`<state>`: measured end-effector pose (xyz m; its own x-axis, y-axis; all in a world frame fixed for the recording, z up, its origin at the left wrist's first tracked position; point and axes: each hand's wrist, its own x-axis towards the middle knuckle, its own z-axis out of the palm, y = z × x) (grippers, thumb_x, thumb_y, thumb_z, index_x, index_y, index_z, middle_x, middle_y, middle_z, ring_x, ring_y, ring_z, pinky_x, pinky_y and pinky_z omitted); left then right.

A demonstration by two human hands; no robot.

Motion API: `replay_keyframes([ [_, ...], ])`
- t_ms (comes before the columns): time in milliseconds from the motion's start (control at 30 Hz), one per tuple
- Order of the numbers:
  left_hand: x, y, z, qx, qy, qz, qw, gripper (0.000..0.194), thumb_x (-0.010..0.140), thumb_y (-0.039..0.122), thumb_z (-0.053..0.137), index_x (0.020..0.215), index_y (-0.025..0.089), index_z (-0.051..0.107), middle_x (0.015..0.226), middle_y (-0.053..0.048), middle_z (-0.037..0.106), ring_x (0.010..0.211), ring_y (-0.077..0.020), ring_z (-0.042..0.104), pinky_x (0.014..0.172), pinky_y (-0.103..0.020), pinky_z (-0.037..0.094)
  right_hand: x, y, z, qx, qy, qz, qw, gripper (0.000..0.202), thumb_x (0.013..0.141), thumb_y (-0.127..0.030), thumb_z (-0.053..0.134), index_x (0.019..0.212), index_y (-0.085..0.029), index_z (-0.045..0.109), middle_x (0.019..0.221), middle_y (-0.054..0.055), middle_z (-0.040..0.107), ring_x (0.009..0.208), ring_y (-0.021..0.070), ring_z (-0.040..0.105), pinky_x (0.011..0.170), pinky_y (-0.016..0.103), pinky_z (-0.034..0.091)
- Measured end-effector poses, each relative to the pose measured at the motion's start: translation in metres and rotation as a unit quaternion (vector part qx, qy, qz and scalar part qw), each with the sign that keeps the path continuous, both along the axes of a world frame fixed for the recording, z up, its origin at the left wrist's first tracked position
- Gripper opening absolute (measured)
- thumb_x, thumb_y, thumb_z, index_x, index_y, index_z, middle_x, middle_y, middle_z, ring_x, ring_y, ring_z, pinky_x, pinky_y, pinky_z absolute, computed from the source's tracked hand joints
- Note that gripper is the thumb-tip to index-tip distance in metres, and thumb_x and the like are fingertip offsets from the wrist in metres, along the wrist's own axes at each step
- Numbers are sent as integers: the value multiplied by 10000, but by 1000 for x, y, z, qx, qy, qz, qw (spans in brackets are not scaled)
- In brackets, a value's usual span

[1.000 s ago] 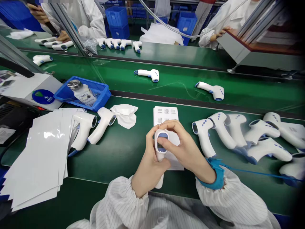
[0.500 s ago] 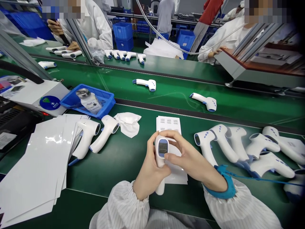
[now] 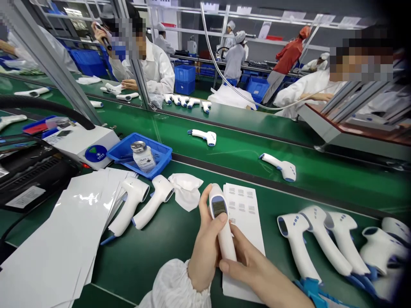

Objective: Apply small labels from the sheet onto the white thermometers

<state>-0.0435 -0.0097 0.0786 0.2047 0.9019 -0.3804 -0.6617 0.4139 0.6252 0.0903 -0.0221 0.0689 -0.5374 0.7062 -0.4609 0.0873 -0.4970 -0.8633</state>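
Upright in front of me is a white handheld infrared thermometer [image 3: 227, 241], its blue-framed screen facing me. My left hand [image 3: 205, 244] is wrapped round it, with the thumb pressed just below the screen. My right hand [image 3: 253, 267] is closed on the lower handle, its thumb at the front and its fingers partly hidden behind. Beneath and beside the hands lies a white sheet of printed labels [image 3: 245, 226]. A blue strap [image 3: 313, 288] is on my right wrist.
Two thermometers [image 3: 130, 205] lie left by a crumpled white cloth [image 3: 186, 190] and glossy sheets [image 3: 64, 239]. A blue tray [image 3: 163, 167] holds a metal-capped bottle [image 3: 143, 156]. Several thermometers [image 3: 298, 244] lie right. Two more [image 3: 210, 137] rest on the green belt [image 3: 240, 147]. Co-workers sit beyond.
My right hand has slid from the screen down to the handle's lower end. My left thumb has moved up to just below the screen. The camera view has tilted upward.
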Motion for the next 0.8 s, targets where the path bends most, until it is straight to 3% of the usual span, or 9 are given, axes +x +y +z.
replay_keyframes([
  [100, -3, 7, -4, 13, 82, -2, 997, 632, 913, 450, 544, 1454, 456, 217, 1370, -29, 494, 1135, -239, 580, 965, -359, 456, -12, 5, 5, 36, -52, -6, 998, 753, 849, -419, 642, 1488, -261, 276, 1413, 109, 471, 1275, 261, 473, 1070, 398, 374],
  [167, -5, 12, -8, 26, 118, -9, 993, 648, 906, 485, 547, 1462, 447, 217, 1457, -21, 423, 1206, -248, 537, 997, -349, 438, -17, 7, 4, 67, -78, -3, 995, 666, 846, -355, 621, 1442, -235, 349, 1287, 105, 566, 1185, 254, 534, 1023, 390, 411],
  [300, -13, 23, -20, 63, 228, -24, 971, 720, 921, 554, 465, 1513, 369, 99, 1556, -45, 260, 1409, -239, 296, 1137, -360, 270, -8, 44, -14, 169, -196, 4, 966, 325, 858, -310, 520, 1158, -186, 532, 920, 49, 649, 832, 213, 617, 752, 336, 501],
  [367, -19, 29, -26, 57, 282, -34, 957, 730, 934, 568, 407, 1525, 300, 71, 1519, -98, 291, 1423, -231, 253, 1152, -376, 225, 4, 87, -25, 220, -322, 0, 921, 222, 889, -349, 477, 1026, -182, 528, 823, 29, 634, 693, 189, 602, 626, 302, 480],
  [433, -25, 34, -32, 43, 299, -54, 952, 701, 936, 543, 410, 1515, 250, 145, 1420, -135, 395, 1374, -243, 331, 1121, -386, 269, 15, 142, -31, 266, -505, -22, 821, 222, 918, -349, 463, 1047, -174, 505, 792, 36, 649, 680, 196, 617, 639, 306, 475],
  [500, -28, 38, -39, 39, 302, -50, 951, 628, 914, 502, 467, 1452, 217, 316, 1314, -139, 475, 1291, -261, 427, 1068, -377, 331, 18, 198, -30, 288, -557, -60, 777, 284, 929, -352, 486, 1098, -124, 506, 997, 164, 657, 911, 287, 635, 751, 377, 480],
  [567, -29, 41, -47, 35, 308, -17, 951, 540, 884, 468, 514, 1345, 190, 466, 1215, -138, 526, 1208, -276, 490, 1008, -372, 384, 8, 246, -26, 319, -577, -89, 747, 348, 904, -310, 561, 1157, -79, 500, 1273, 279, 523, 1208, 374, 495, 909, 448, 432],
  [633, -28, 45, -54, 33, 315, 32, 948, 468, 862, 453, 539, 1236, 172, 563, 1124, -138, 564, 1141, -286, 529, 953, -371, 423, -15, 282, -23, 340, -576, -98, 737, 403, 884, -299, 613, 1194, -64, 507, 1382, 293, 422, 1330, 391, 364, 1006, 475, 373],
  [800, -31, 54, -70, 64, 329, 97, 937, 318, 791, 422, 656, 1026, 210, 675, 957, -104, 643, 1027, -288, 602, 886, -355, 487, -98, 328, -21, 331, -525, -95, 778, 370, 925, -359, 583, 1236, -161, 554, 1274, 105, 566, 1113, 249, 580, 929, 470, 492],
])
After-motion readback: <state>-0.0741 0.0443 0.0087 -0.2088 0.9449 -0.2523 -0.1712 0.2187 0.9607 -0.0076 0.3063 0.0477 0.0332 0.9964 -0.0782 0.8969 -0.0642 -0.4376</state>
